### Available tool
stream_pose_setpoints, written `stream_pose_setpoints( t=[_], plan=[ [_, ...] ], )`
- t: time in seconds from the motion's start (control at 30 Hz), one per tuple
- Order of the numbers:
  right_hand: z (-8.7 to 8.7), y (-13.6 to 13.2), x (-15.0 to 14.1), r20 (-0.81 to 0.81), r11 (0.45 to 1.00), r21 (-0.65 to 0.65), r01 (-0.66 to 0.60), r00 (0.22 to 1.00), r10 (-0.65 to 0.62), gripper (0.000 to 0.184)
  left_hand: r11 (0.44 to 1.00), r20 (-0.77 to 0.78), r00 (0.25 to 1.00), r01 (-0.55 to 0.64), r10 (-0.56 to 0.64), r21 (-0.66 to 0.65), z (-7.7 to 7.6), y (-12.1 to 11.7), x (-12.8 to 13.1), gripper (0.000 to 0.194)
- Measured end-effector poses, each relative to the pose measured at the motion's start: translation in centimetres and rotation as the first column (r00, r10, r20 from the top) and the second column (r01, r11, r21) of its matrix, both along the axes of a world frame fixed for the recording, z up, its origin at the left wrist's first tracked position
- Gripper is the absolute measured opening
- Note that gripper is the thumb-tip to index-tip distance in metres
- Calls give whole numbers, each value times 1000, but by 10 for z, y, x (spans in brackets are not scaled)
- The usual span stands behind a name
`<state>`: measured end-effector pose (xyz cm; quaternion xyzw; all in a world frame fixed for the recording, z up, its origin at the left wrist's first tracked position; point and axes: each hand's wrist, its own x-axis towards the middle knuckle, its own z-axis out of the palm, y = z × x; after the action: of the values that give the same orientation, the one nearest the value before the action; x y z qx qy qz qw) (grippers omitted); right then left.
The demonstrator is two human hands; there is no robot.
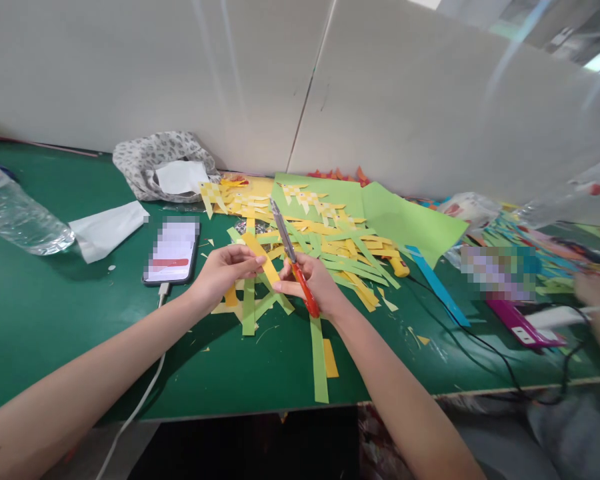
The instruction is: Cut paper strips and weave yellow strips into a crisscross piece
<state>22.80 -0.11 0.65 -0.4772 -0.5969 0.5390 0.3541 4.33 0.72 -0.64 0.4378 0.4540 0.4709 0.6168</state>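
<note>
In the head view my left hand (235, 267) pinches a yellow paper strip (261, 259), held aslant over the table. My right hand (313, 283) is closed around red-handled scissors (306, 291), whose metal blades point up and away from me. Its thumb tip also touches the lower end of the yellow strip. Just beyond both hands lies a loose heap of green and yellow paper strips (350, 257). Woven yellow-and-white paper pieces (305, 199) rest behind the heap. A green strip (319, 367) and a short yellow piece (331, 359) lie nearer to me.
A phone (173, 250) with a white cable lies left of my hands, near a water bottle (25, 213) and a patterned cloth bag (155, 163). To the right are a yellow glue gun (399, 267), its black cord, a blue strip (437, 287) and another person's arm (597, 307).
</note>
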Motion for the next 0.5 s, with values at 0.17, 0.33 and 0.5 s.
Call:
stream_pose_setpoints(
  t=[0.17, 0.33, 0.5],
  plan=[
    [0, -1, -2, -5, 1000, -22, 6, 1000, -6, 37, 1000, -21, 1000, -4, 4, 4, -2, 1, -1, 24],
    [1, -2, -3, -32, 998, -59, 5, 999, -7, 39, 1000, -2, 1000, -4, 4, 2, -2, 1, -1, 24],
    [0, -1, -2, -14, 999, -47, 0, 1000, -1, 39, 1000, 7, 1000, -22, 22, -10, 0, 2, -2, 24]
  ],
)
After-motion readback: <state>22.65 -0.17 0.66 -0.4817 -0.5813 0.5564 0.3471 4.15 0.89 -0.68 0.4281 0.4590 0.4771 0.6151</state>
